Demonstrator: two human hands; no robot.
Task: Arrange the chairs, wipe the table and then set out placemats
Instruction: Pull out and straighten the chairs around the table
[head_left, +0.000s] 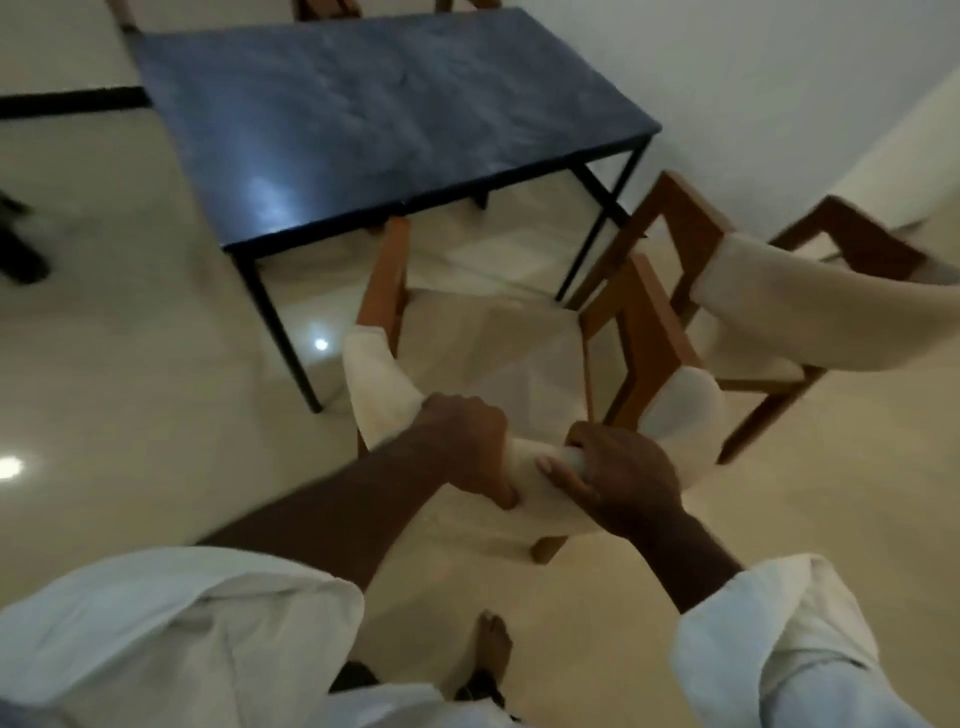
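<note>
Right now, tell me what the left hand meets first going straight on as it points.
The left hand grips the near chair's cream backrest, so that comes first; beyond lies its seat, then probably the blue table, though depth is unclear.

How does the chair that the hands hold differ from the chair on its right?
The left hand and right hand grip the near chair by its cream backrest; nobody touches the other chair. The near chair stands before the blue table's near edge; the other chair stands farther right, beside that table's corner. Both have wooden frames and cream padding.
</note>
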